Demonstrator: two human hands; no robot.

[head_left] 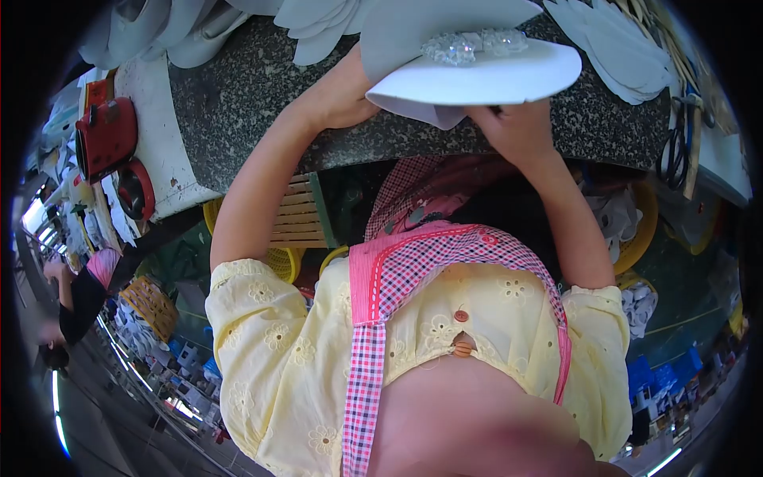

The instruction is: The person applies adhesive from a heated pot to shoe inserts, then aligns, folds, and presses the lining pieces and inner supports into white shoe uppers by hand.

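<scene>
A white shoe upper [493,78], curved and trimmed with a band of clear crystal beads [474,46], is held up over the dark speckled worktop [238,103]. My left hand [340,94] grips it from the left side, with the fingertips hidden behind the white material. On the lower right edge, my right hand [520,129] is closed, its thumb at the rim and the other fingers mostly out of sight underneath.
White shoe pieces [616,52] are stacked at the back right, more white pieces [322,24] at the back. Black scissors [677,147] hang at the right edge. A red box [107,139] stands at left. Below are a wooden slatted stool [300,213] and a yellow basket [640,230]. Another person [79,290] is far left.
</scene>
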